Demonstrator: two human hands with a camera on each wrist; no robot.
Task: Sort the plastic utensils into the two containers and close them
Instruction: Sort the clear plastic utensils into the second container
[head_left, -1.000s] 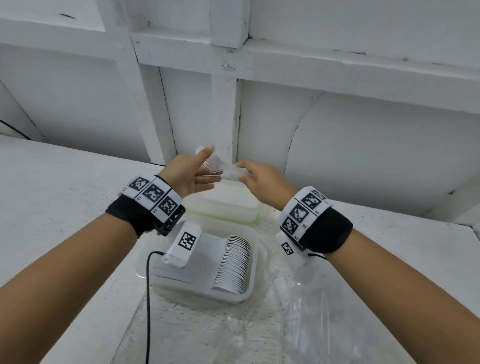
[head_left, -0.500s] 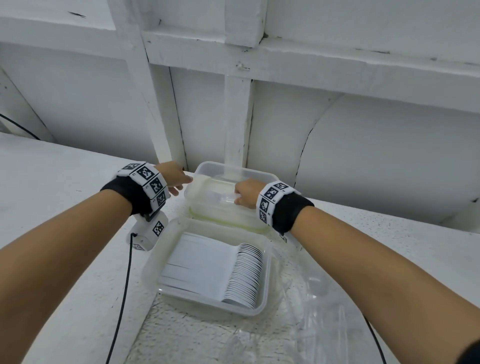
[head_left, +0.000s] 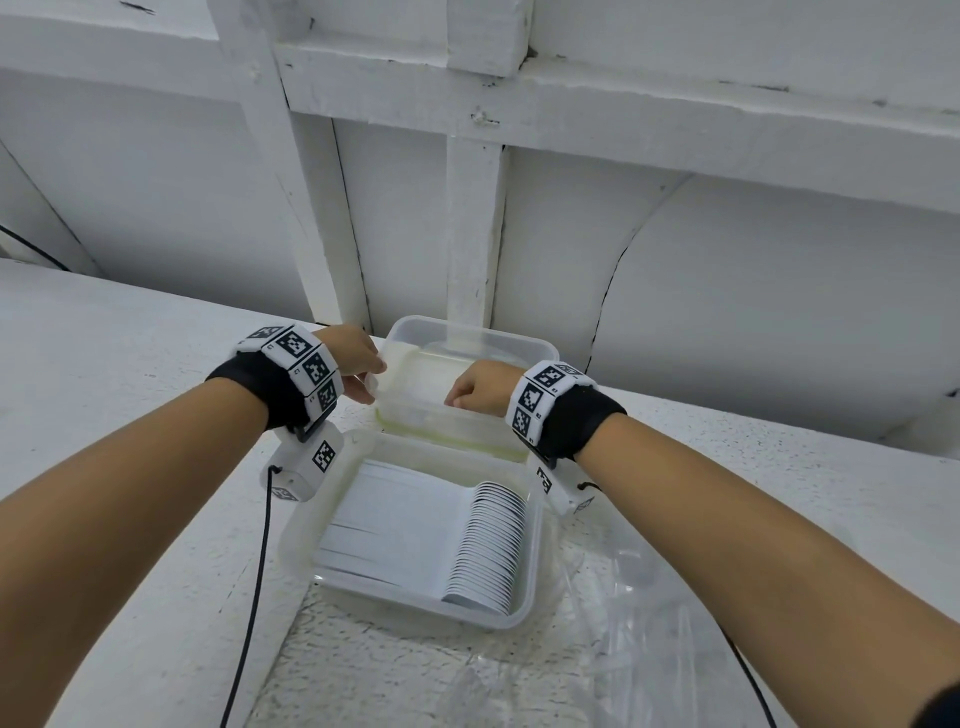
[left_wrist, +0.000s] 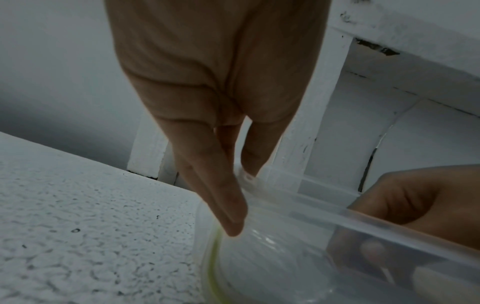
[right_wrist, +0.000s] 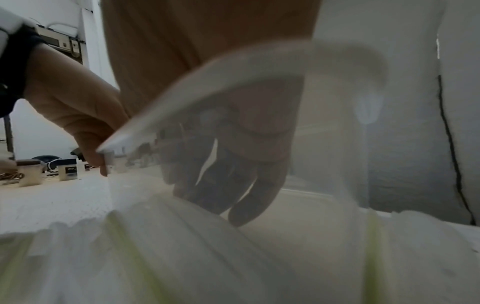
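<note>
L hand (head_left: 353, 358) steadying far container (head_left: 470, 332), R hand (head_left: 480, 387) inside (fingers down)

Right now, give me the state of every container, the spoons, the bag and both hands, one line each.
Far container: open, no lid on, right hand inside.
Near container: open, holds a neat row of spoons.
Spoons: stacked on edge, bowls together.
Plastic bag: lying crumpled on the table.
Left hand: fingers against the far container's left wall.
Right hand: fingers curled, contents unclear.
</note>
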